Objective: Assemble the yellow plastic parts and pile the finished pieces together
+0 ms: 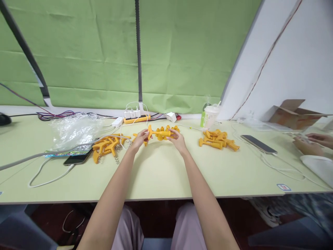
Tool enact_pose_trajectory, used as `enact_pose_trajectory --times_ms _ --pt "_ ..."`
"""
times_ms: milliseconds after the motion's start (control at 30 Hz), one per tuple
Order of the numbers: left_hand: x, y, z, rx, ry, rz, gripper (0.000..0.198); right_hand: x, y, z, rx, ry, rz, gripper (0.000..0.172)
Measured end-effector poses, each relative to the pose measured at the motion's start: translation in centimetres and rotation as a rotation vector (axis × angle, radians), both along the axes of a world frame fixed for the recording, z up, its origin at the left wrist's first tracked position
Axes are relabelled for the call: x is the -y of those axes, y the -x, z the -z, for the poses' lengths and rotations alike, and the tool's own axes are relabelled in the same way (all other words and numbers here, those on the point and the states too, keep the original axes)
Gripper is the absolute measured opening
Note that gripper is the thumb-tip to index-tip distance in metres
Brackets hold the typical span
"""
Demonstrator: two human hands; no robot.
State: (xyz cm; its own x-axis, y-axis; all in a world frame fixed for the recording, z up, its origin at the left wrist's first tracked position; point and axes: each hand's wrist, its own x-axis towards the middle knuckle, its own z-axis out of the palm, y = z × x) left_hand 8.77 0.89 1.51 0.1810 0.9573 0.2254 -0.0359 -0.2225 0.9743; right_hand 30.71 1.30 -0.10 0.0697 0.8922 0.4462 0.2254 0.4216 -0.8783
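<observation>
Over the middle of the table I hold a yellow corkscrew lengthwise between both hands. My left hand is closed at its T-shaped handle. My right hand pinches the far end of its tubular sleeve. Just behind it stand several yellow sleeves, partly hidden by the corkscrew and my fingers. To the left lies a pile of yellow T-handles with bare metal spirals. At right is a heap of yellow corkscrews with sleeves on.
Clear plastic wrap and a phone lie at left, with cables around. A power strip sits at the back. Right of centre stands a drink cup. Farther right are another phone, a cardboard box and another person's hands.
</observation>
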Motion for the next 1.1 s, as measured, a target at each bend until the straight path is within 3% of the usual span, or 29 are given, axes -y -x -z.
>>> enact_pose_trajectory --times_ms 333,433,533,667,1100 --pt "-0.3 0.4 0.3 -0.013 -0.027 -0.023 0.050 0.1 0.2 -0.2 0.031 -0.041 -0.046 0.052" --pt "-0.3 0.4 0.2 -0.008 -0.029 -0.013 0.050 0.8 0.4 -0.6 0.198 -0.145 0.080 0.051" --pt "-0.2 0.1 0.2 -0.007 -0.048 0.021 0.048 2.3 1.1 -1.2 0.532 -0.338 0.286 0.043" --pt "-0.1 -0.7 0.4 -0.019 -0.070 0.100 0.048 4.0 2.4 -1.4 0.913 -0.479 0.295 0.030" --pt "-0.2 -2.1 1.1 -0.160 -0.079 0.160 0.051 3.6 3.4 -0.2 1.079 -0.520 0.499 0.016"
